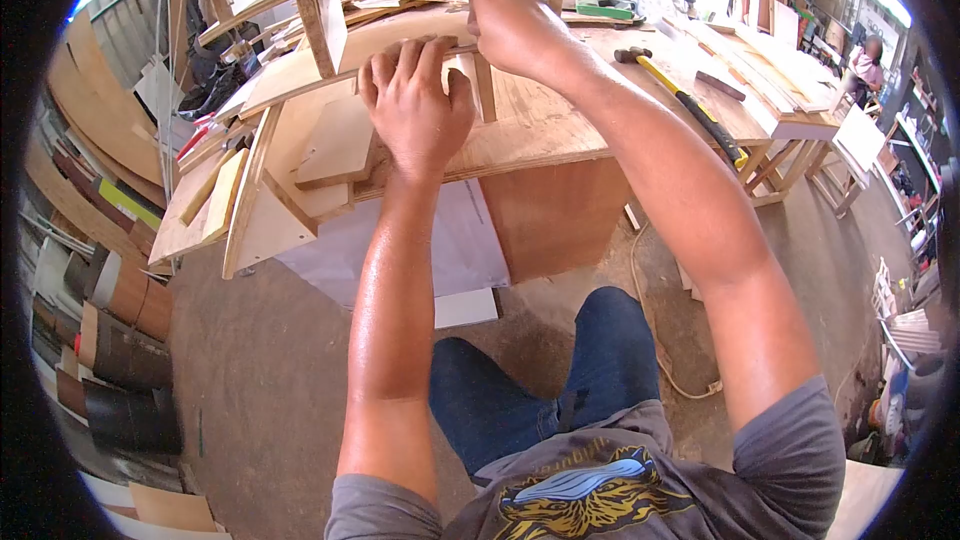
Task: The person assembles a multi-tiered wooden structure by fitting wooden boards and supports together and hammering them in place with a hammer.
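A wooden frame of plywood strips and uprights point(315, 35) stands on the plywood workbench point(560, 130). My left hand point(415, 90) rests on the lower strip of this frame, fingers spread over its far edge. Beside it, to the right, my right hand point(505, 20) is closed at the strip's right part, near a short upright point(485, 88); what its fingers grip is too small to make out. A flat wooden board point(335, 145) lies on the bench left of my left forearm.
A hammer with a yellow and black handle point(690, 105) and a dark wooden block point(720, 86) lie to the right. A green tool point(604, 10) is farther back. Wood strips point(225, 195) jut out at left. A person point(866, 65) is in the right background.
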The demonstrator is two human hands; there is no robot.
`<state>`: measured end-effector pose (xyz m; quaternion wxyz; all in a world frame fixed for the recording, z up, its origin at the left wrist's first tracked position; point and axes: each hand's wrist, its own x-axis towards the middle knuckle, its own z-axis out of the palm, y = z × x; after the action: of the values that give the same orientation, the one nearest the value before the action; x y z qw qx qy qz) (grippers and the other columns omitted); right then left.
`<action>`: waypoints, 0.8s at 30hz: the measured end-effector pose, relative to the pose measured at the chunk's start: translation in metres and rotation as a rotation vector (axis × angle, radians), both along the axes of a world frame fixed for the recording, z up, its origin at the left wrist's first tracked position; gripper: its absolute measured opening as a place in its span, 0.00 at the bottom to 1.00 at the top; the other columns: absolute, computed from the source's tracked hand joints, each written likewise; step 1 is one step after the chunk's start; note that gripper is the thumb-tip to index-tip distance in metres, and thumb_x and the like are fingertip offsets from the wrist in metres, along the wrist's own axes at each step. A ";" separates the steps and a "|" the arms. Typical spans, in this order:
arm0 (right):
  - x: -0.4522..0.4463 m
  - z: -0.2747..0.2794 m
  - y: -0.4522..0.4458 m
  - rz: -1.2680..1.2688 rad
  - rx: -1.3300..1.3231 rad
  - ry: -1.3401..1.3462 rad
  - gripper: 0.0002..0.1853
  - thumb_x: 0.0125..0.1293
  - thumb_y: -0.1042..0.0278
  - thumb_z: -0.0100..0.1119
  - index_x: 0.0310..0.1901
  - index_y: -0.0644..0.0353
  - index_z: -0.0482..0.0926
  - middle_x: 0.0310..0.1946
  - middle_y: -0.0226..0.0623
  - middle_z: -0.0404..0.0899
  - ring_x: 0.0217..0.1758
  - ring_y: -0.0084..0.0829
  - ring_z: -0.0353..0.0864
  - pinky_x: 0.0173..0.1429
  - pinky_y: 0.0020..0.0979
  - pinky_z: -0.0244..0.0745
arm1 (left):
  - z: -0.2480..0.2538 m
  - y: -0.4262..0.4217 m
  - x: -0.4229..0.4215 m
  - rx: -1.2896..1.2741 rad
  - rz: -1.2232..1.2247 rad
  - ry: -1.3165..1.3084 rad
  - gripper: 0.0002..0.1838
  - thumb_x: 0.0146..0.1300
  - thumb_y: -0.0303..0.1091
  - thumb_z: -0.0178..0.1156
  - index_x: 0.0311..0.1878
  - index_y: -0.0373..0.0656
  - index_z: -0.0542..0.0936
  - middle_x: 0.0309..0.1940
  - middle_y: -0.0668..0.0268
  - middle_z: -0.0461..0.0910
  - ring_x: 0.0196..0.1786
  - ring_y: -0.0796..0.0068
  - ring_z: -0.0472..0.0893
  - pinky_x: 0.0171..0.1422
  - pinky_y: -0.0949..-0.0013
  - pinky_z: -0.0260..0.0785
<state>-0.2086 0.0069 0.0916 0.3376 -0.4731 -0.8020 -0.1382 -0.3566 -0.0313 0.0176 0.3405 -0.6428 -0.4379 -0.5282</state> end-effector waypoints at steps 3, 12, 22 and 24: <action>0.001 0.001 0.000 0.004 0.000 0.021 0.08 0.63 0.78 0.59 0.40 0.67 0.86 0.39 0.56 0.88 0.46 0.52 0.89 0.54 0.47 0.83 | 0.000 0.000 0.000 0.010 -0.012 -0.007 0.19 0.56 0.34 0.63 0.52 0.54 0.86 0.48 0.68 0.84 0.58 0.58 0.77 0.73 0.51 0.59; 0.004 -0.007 0.009 0.038 0.036 -0.001 0.05 0.63 0.78 0.59 0.35 0.69 0.84 0.35 0.56 0.87 0.44 0.55 0.88 0.53 0.51 0.82 | 0.000 0.000 0.001 -0.013 -0.045 -0.032 0.20 0.53 0.32 0.61 0.51 0.51 0.85 0.50 0.66 0.85 0.61 0.56 0.77 0.74 0.48 0.57; 0.002 0.000 -0.015 0.040 0.008 0.027 0.08 0.59 0.82 0.59 0.39 0.70 0.84 0.42 0.59 0.86 0.48 0.56 0.87 0.57 0.48 0.83 | 0.002 -0.008 0.000 -0.086 -0.047 -0.022 0.22 0.56 0.33 0.61 0.56 0.50 0.84 0.57 0.65 0.82 0.67 0.53 0.73 0.79 0.45 0.53; 0.000 0.001 -0.018 0.036 -0.013 0.048 0.08 0.59 0.82 0.58 0.39 0.70 0.84 0.42 0.59 0.85 0.49 0.57 0.86 0.58 0.48 0.82 | 0.001 -0.008 0.000 -0.093 -0.049 -0.020 0.22 0.56 0.33 0.61 0.56 0.51 0.84 0.57 0.65 0.82 0.67 0.53 0.73 0.79 0.45 0.53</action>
<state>-0.2084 -0.0106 0.0926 0.3560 -0.4639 -0.8030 -0.1152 -0.3569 -0.0394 0.0189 0.2927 -0.6631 -0.4495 -0.5221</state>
